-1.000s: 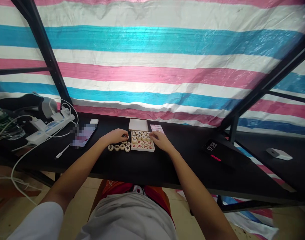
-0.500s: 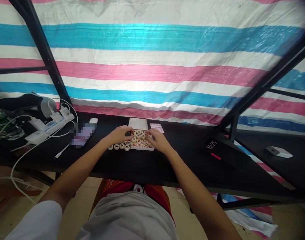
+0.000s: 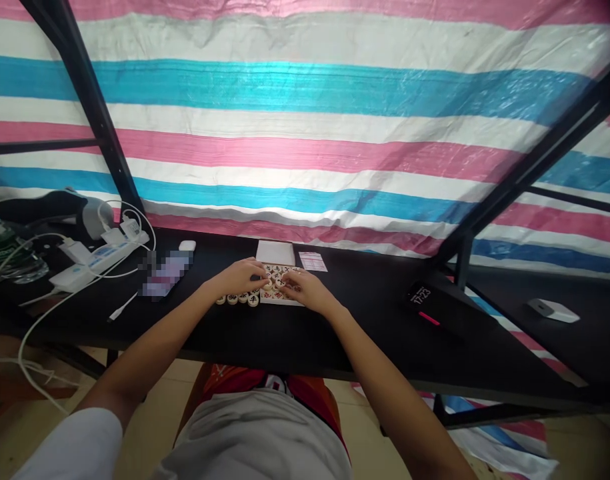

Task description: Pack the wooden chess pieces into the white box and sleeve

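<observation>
In the head view a shallow white box (image 3: 283,302) lies on the black table, filled with round xiangqi pieces marked in red and black. My right hand (image 3: 307,291) reaches over its right side, thumb and fingers closed on a tilted xiangqi piece (image 3: 280,283). From the left, my left hand (image 3: 242,276) bends over the box with fingers curled at another xiangqi piece (image 3: 268,285), apparently pinching it. Several loose pieces (image 3: 253,301) with black characters lie left of the box, partly beneath my left hand. Both hands cover some of the box's contents.
Behind the box lies a white lid (image 3: 275,253), beside a printed card (image 3: 313,261). A phone (image 3: 165,275), a white cable and a power strip (image 3: 97,259) occupy the left side. A dark device showing a clock (image 3: 425,300) lies to the right. Black metal posts (image 3: 92,100) flank the table.
My right hand has shifted left and inward, now with a tilted piece at its fingertips. My left hand has come slightly nearer over the box. The view has tilted a little.
</observation>
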### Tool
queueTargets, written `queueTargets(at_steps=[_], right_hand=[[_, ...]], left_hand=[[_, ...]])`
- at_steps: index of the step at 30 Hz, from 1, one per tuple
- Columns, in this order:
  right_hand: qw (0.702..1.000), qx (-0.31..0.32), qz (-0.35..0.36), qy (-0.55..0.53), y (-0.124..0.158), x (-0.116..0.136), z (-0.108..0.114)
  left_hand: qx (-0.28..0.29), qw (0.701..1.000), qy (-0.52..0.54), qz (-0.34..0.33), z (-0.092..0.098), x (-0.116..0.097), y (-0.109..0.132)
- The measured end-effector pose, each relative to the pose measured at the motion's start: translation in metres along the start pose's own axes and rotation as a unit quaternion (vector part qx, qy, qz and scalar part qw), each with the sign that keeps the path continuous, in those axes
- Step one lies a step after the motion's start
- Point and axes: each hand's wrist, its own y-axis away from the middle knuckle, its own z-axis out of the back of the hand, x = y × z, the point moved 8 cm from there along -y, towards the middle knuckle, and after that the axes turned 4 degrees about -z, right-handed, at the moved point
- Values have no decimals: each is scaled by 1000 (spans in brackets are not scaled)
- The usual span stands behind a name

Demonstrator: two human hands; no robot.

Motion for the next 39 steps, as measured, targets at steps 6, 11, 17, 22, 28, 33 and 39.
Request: queueTargets(at_steps=[6,11,17,22,28,33,39], right_hand=[[999,-1,34,4,-2,2,-2],[999,-14,29,7,0,4,1],[999,-46,-2,-6,0,-4,11],[997,-53,-50,-24,0,-20,16],[997,-68,-33,-30,1,-15,19],[998,-45,30,-43,3,18,11],[996,-30,60,-50,3,36,0]], left_hand=[[34,999,-17,-9,-9,2,0],[25,999,2,31,2,17,6],[165,963,116,177,0,58,31],[186,959,100,188,-10,64,31],[78,980,49,177,4,56,22],[-68,997,17,44,23,7,7],[-58,997,50,26,3,-8,-4]])
